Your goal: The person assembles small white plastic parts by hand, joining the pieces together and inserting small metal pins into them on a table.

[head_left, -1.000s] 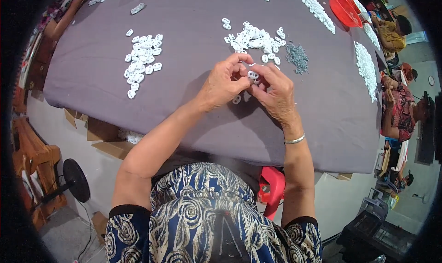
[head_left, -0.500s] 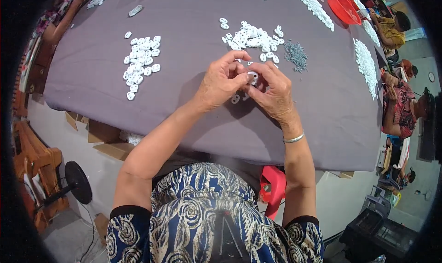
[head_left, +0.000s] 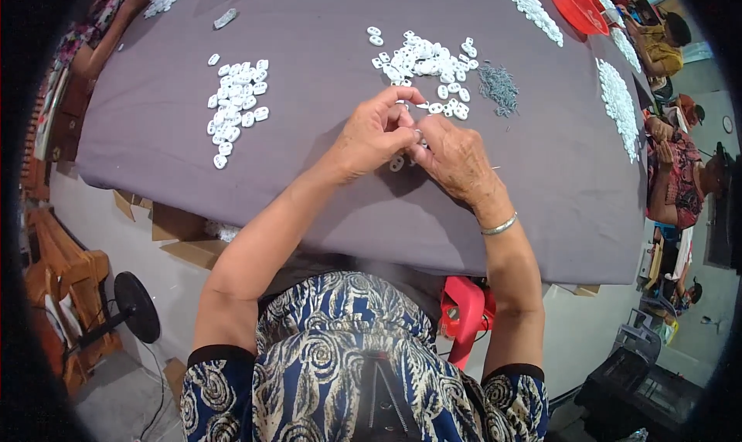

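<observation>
Over the middle of the cloth-covered table, my left hand [head_left: 371, 136] and my right hand [head_left: 456, 160] meet fingertip to fingertip. My left thumb and fingers pinch a small white plastic piece [head_left: 422, 141], mostly hidden by the fingers. Closed against the same spot are my right thumb and fingers; whether they also hold a tiny part is hidden. Just beneath the hands lies a loose white oval piece with two holes [head_left: 396, 163]. Beyond them spreads a heap of similar white pieces [head_left: 425, 58], with a pile of thin grey pins [head_left: 498, 88] to its right.
Another group of white pieces [head_left: 232, 98] lies to the left. Long white heaps [head_left: 617, 109] line the right side, near a red basin [head_left: 578, 7]. Other people sit around the table. A black fan [head_left: 136, 307] and an open cardboard box [head_left: 182, 229] are at lower left.
My right hand has turned inward, and its fingers now cover most of the white piece that showed before. My left hand stays nearly in place. The view has shifted slightly.
</observation>
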Demonstrator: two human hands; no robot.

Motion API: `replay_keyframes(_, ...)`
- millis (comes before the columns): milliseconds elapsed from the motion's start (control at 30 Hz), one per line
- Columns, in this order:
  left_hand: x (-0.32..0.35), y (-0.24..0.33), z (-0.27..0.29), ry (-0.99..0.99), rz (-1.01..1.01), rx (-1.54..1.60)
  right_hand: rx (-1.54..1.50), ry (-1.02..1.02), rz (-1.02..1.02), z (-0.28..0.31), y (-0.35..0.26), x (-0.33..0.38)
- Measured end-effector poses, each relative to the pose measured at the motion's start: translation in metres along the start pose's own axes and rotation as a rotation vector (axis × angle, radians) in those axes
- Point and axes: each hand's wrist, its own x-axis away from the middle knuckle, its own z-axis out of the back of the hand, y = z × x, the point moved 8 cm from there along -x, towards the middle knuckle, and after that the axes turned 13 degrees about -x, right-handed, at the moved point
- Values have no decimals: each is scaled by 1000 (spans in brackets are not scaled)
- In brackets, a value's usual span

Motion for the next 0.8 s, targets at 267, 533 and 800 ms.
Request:
replay_keyframes(267, -1, 2, 0, -22, -20, 98, -106, 31, -45, 2, 0, -1)
replay_keyframes(533, 11, 31, -4, 55, -315, 153, -356, 125, -81, 4, -13, -1)
replay_keyframes(800, 25, 23, -14, 297, -275, 233, -422, 238, 48, -13, -28, -4)
